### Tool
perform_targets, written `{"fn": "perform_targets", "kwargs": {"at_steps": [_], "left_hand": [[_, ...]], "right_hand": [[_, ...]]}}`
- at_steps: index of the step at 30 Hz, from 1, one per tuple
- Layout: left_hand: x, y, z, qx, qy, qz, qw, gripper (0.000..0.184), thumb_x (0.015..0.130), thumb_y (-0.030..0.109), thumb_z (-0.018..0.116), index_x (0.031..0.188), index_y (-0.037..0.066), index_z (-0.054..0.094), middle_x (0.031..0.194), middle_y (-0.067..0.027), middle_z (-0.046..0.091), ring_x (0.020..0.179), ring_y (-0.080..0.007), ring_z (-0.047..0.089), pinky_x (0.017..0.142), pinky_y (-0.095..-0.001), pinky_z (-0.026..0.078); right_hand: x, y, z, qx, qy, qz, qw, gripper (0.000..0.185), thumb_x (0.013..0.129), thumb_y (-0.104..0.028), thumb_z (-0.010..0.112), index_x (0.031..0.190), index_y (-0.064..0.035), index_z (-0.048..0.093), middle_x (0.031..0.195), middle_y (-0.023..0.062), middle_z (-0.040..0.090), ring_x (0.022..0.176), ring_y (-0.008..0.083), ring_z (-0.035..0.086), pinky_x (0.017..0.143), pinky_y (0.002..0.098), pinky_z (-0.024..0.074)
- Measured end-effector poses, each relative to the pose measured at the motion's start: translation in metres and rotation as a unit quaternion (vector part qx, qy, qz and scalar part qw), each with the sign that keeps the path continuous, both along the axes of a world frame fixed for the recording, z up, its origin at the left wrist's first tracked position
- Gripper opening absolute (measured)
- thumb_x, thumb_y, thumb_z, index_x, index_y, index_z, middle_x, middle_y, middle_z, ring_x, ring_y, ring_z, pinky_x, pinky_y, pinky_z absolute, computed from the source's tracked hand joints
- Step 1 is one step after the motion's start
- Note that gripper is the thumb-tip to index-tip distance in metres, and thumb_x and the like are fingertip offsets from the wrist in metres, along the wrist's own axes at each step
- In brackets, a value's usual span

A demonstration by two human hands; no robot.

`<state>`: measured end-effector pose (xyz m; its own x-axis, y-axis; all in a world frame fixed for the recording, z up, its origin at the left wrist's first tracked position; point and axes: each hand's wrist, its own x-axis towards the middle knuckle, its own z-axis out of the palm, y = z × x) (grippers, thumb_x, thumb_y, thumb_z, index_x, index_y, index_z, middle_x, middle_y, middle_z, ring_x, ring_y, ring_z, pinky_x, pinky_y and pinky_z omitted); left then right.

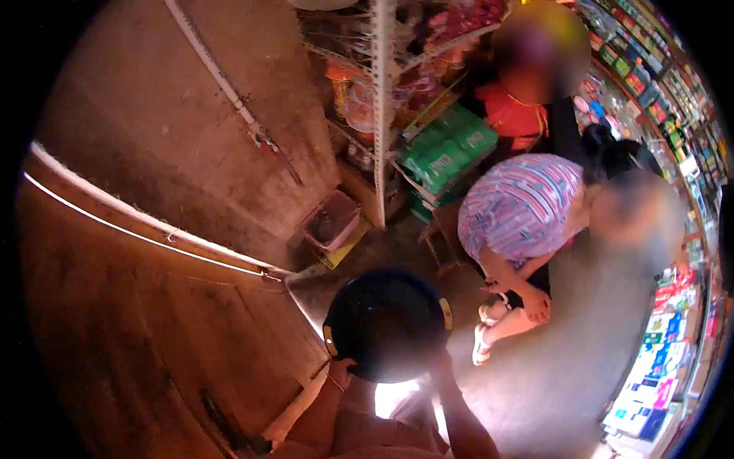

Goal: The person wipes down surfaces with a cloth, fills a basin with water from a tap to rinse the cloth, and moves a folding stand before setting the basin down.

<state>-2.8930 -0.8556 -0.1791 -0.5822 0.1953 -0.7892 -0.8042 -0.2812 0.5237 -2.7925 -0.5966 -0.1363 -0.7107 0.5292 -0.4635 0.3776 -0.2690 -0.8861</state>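
A black round pan [386,317] with two tan side handles is held in front of my body. My left hand [341,372] is closed on its lower left edge, just below the left handle. On the lower right edge, my right hand [439,362] grips the same pan, its fingers partly hidden in shadow. The pan's inside is too dark and blurred for me to make out any contents. Bright light shows on the floor just below the pan, between my forearms.
A person in a striped shirt [524,203] sits to the right, another in red [514,113] behind. A pink plastic tub [332,222] stands ahead by a metal rack [381,115] with green packs [447,149]. Stocked shelves [661,359] line the right; a pipe [218,76] runs along the wall.
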Motion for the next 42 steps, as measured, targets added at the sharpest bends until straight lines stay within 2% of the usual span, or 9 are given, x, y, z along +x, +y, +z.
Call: {"fn": "perform_targets", "kwargs": {"at_steps": [10,17,20,21,22,33,37,39,42], "left_hand": [[0.166,0.036,0.044,-0.035,0.131,-0.276,0.951,0.015,0.065,0.000,0.055,0.080,0.003,0.056,0.070,-0.0049,0.056,0.063,-0.0170,0.053,0.055,-0.0278,0.043],[0.244,0.094,0.090,0.057,-0.019,-0.296,0.953,0.021,0.065,0.001,0.060,0.085,-0.001,0.058,0.078,-0.0087,0.059,0.070,-0.0201,0.056,0.060,-0.0307,0.045],[0.268,0.114,0.097,0.108,0.041,-0.447,0.887,0.018,0.068,-0.001,0.056,0.085,-0.004,0.058,0.080,-0.0094,0.059,0.072,-0.0205,0.055,0.064,-0.0298,0.046],[0.273,0.112,0.093,0.191,0.252,-0.515,0.797,0.017,0.069,-0.001,0.054,0.085,-0.005,0.058,0.080,-0.0095,0.059,0.072,-0.0203,0.054,0.065,-0.0304,0.046],[0.281,0.135,0.118,0.045,0.048,-0.506,0.860,0.018,0.068,-0.002,0.054,0.085,-0.005,0.058,0.080,-0.0101,0.059,0.073,-0.0208,0.055,0.065,-0.0320,0.046],[0.309,0.201,0.110,0.071,0.000,-0.599,0.797,0.022,0.068,-0.002,0.054,0.089,-0.003,0.058,0.085,-0.0102,0.060,0.076,-0.0223,0.058,0.067,-0.0344,0.049],[0.312,0.217,0.067,0.168,0.216,-0.656,0.703,0.025,0.069,-0.003,0.051,0.093,-0.001,0.056,0.085,-0.0102,0.060,0.071,-0.0229,0.057,0.064,-0.0338,0.049],[0.315,0.237,0.098,0.086,0.003,-0.620,0.780,0.025,0.068,-0.002,0.052,0.093,-0.001,0.055,0.087,-0.0108,0.060,0.073,-0.0233,0.058,0.066,-0.0341,0.050],[0.314,0.263,0.111,0.079,0.013,-0.635,0.768,0.022,0.065,-0.003,0.055,0.087,-0.003,0.057,0.078,-0.0103,0.059,0.069,-0.0225,0.058,0.059,-0.0332,0.049]], "right_hand": [[0.239,-0.013,0.083,-0.104,-0.064,-0.215,0.969,0.043,0.064,0.005,0.050,0.107,0.0001,0.051,0.099,0.0044,0.057,0.090,0.0164,0.052,0.082,0.0291,0.0400],[0.376,-0.029,0.092,-0.161,0.076,-0.366,0.913,0.053,0.063,0.006,0.050,0.115,0.0012,0.045,0.107,0.0087,0.054,0.096,0.0232,0.052,0.087,0.0318,0.0402],[0.422,-0.037,0.100,-0.154,-0.007,-0.463,0.873,0.050,0.065,0.007,0.051,0.114,-0.0025,0.047,0.105,0.0064,0.056,0.091,0.0223,0.054,0.084,0.0314,0.0417],[0.440,-0.041,0.097,-0.138,0.003,-0.501,0.854,0.050,0.065,0.007,0.051,0.114,-0.0025,0.047,0.105,0.0064,0.056,0.091,0.0223,0.054,0.084,0.0314,0.0417],[0.455,-0.043,0.093,-0.099,-0.056,-0.459,0.881,0.049,0.066,0.008,0.051,0.113,-0.0019,0.048,0.103,0.0067,0.056,0.089,0.0217,0.054,0.082,0.0309,0.0420],[0.498,-0.056,0.098,-0.022,-0.126,-0.520,0.844,0.028,0.068,-0.002,0.053,0.096,0.0020,0.053,0.086,0.0074,0.058,0.079,0.0218,0.057,0.071,0.0277,0.0441],[0.498,-0.051,0.096,-0.034,0.016,-0.593,0.804,0.036,0.063,0.001,0.057,0.099,0.0017,0.054,0.087,0.0076,0.059,0.076,0.0197,0.057,0.070,0.0294,0.0463],[0.495,-0.036,0.101,-0.110,0.081,-0.644,0.753,0.040,0.060,0.003,0.059,0.100,0.0012,0.054,0.088,0.0076,0.060,0.075,0.0188,0.057,0.068,0.0300,0.0472],[0.479,-0.019,0.152,-0.142,0.037,-0.673,0.725,0.041,0.059,0.004,0.057,0.100,0.0013,0.053,0.085,0.0079,0.059,0.074,0.0205,0.057,0.069,0.0302,0.0477]]}}
